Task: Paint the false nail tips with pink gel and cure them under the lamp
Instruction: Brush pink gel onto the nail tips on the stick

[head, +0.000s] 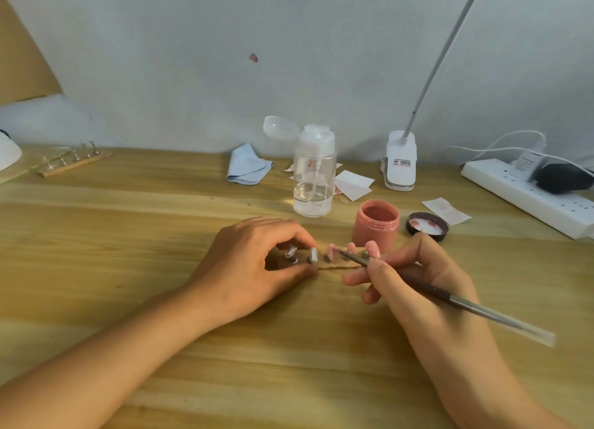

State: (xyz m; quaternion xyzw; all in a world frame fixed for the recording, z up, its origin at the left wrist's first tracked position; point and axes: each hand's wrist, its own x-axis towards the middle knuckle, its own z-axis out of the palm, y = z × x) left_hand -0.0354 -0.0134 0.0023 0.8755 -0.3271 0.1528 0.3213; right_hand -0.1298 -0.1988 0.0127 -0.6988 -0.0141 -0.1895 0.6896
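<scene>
**Brush on the third tip**

The five tips (pixel 373 248) stand in a row on a wooden strip (pixel 336 264) at the middle of the table (pixel 128 223): two are clear at the left, three are pink at the right. Our right hand (pixel 414 277) pinches the brush (pixel 450 297) like a pen, and its hairs touch the left pink tip. Our left hand (pixel 254 264) grips the strip's left end between thumb and curled fingers. Just behind stands the open jar (pixel 376 223), its lid (pixel 427 224) beside it. Further back are a bottle (pixel 313 171), a cloth (pixel 247 168) and a clip lamp (pixel 400 162).
</scene>
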